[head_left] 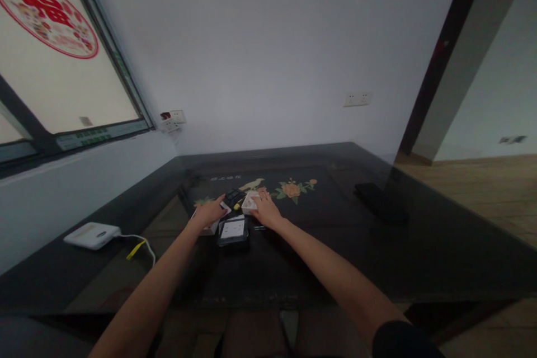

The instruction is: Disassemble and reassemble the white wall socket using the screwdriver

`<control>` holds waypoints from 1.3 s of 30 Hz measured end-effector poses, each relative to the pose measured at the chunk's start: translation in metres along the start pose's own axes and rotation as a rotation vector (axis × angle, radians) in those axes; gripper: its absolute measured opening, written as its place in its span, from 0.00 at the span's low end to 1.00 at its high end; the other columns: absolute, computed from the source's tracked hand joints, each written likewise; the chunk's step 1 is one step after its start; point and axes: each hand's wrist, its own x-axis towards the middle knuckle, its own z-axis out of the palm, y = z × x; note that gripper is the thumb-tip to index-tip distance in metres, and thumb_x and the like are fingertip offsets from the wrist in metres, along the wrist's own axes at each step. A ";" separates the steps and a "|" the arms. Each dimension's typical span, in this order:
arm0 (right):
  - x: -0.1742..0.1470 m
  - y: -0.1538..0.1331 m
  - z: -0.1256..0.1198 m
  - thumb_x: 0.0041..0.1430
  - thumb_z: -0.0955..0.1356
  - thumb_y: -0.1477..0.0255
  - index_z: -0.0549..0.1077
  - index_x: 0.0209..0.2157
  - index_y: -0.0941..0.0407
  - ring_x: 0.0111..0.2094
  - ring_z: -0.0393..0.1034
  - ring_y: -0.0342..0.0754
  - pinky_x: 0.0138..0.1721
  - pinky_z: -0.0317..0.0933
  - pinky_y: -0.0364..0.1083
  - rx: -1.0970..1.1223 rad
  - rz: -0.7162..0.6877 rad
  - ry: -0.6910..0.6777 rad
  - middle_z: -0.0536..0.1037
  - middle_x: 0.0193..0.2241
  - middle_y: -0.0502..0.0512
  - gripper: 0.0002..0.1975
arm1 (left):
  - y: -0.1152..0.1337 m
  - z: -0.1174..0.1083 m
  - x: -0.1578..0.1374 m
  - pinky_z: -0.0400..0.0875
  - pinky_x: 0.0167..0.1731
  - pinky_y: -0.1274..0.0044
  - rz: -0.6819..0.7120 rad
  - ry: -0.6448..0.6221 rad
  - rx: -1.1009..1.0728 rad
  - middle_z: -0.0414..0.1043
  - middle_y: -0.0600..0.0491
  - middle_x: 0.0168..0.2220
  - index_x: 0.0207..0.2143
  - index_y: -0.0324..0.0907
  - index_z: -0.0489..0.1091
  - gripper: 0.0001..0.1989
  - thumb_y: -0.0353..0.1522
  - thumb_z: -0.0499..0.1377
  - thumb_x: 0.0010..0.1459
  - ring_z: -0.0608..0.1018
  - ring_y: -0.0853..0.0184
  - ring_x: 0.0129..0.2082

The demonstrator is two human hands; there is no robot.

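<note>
My right hand lies over a small open white box, with its fingers and thumb at the box's sides. Across from it, my left hand reaches in with its fingers bent towards a small white piece. What those fingers grip is too small to tell. Beneath the left hand shows another white box, partly covered. Between the hands sit a black object and a small yellow item. Nearer to me is a dark-edged case with a white insert marked by small dark spots.
The glossy black table bears a painted bird and flowers. A white device with a cable and yellow tag lies at left. At right rests a black pouch-like object. A wall stands behind the table, with sockets.
</note>
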 end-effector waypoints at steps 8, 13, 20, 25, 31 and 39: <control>-0.006 -0.005 -0.007 0.57 0.68 0.70 0.65 0.57 0.62 0.67 0.38 0.62 0.62 0.40 0.61 0.147 -0.004 0.044 0.54 0.64 0.71 0.27 | 0.008 0.001 -0.015 0.62 0.53 0.62 0.009 0.100 -0.045 0.69 0.42 0.55 0.61 0.45 0.58 0.27 0.37 0.51 0.59 0.72 0.53 0.55; -0.028 0.004 -0.028 0.54 0.70 0.69 0.70 0.52 0.59 0.65 0.47 0.58 0.63 0.40 0.57 0.323 -0.025 0.121 0.63 0.60 0.66 0.24 | 0.019 -0.013 -0.029 0.55 0.56 0.53 -0.005 0.225 -0.071 0.63 0.41 0.59 0.57 0.43 0.62 0.23 0.35 0.51 0.60 0.64 0.49 0.60; -0.076 0.024 -0.054 0.64 0.56 0.54 0.70 0.49 0.56 0.43 0.73 0.51 0.42 0.67 0.50 0.665 0.085 0.253 0.77 0.45 0.61 0.25 | 0.138 -0.018 -0.073 0.69 0.43 0.73 0.534 0.323 -0.820 0.75 0.50 0.36 0.35 0.41 0.72 0.13 0.35 0.49 0.62 0.76 0.64 0.39; -0.092 0.031 -0.059 0.56 0.56 0.43 0.74 0.41 0.57 0.29 0.75 0.50 0.25 0.64 0.45 1.206 0.408 0.298 0.80 0.36 0.61 0.34 | 0.215 0.023 -0.082 0.66 0.26 0.79 0.523 0.131 -1.173 0.70 0.54 0.23 0.26 0.39 0.68 0.14 0.32 0.48 0.61 0.72 0.69 0.24; -0.093 0.020 -0.057 0.51 0.62 0.43 0.77 0.30 0.58 0.35 0.75 0.52 0.39 0.66 0.48 1.185 0.359 0.315 0.80 0.31 0.60 0.31 | 0.214 0.042 -0.072 0.69 0.41 0.75 0.536 0.132 -1.231 0.75 0.50 0.35 0.37 0.38 0.70 0.09 0.28 0.50 0.59 0.76 0.66 0.37; -0.089 0.021 -0.057 0.51 0.66 0.49 0.77 0.29 0.58 0.34 0.74 0.51 0.40 0.65 0.48 1.136 0.298 0.281 0.79 0.29 0.58 0.25 | 0.209 0.043 -0.066 0.70 0.39 0.72 0.532 0.123 -1.195 0.75 0.47 0.35 0.39 0.35 0.71 0.11 0.28 0.50 0.60 0.76 0.63 0.36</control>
